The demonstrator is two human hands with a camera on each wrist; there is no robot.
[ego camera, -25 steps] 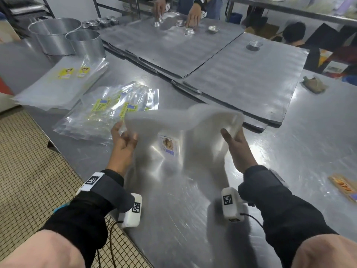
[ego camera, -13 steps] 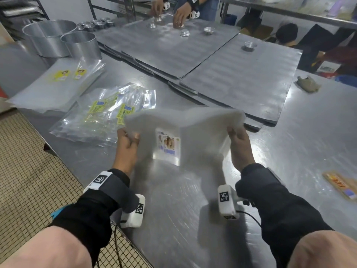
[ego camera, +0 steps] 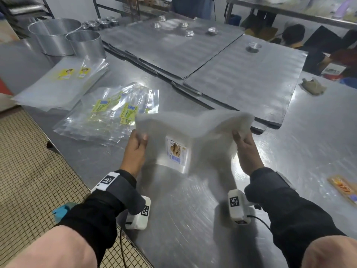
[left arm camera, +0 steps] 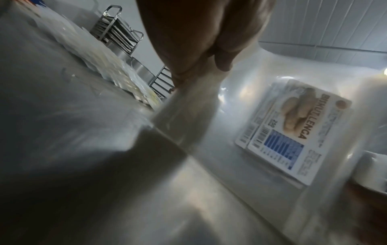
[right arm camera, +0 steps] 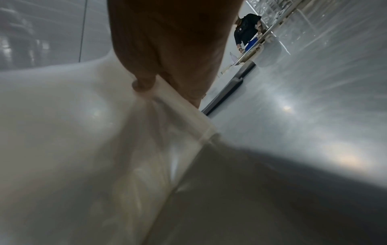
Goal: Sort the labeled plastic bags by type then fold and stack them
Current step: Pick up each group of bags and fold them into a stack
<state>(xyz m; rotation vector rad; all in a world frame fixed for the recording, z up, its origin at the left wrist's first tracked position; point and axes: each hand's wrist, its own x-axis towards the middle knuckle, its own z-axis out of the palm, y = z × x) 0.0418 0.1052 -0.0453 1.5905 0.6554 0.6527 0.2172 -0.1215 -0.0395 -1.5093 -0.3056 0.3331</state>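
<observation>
Head view, both hands' grip pinching bag stack edges, left wrist alone reads label text

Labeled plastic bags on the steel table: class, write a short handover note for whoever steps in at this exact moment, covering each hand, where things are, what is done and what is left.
Left hand: grips the left edge of the white-labelled bag bundle.
Right hand: pinches its right edge. The bundle is held up, sagging above the steel table.
Done: the green-labelled bags lie fanned on the table; the yellow-labelled bags lie flat beyond them, near the metal tins.
Left: fold the held bundle, set it down as its own pile, then tidy the green one.
</observation>
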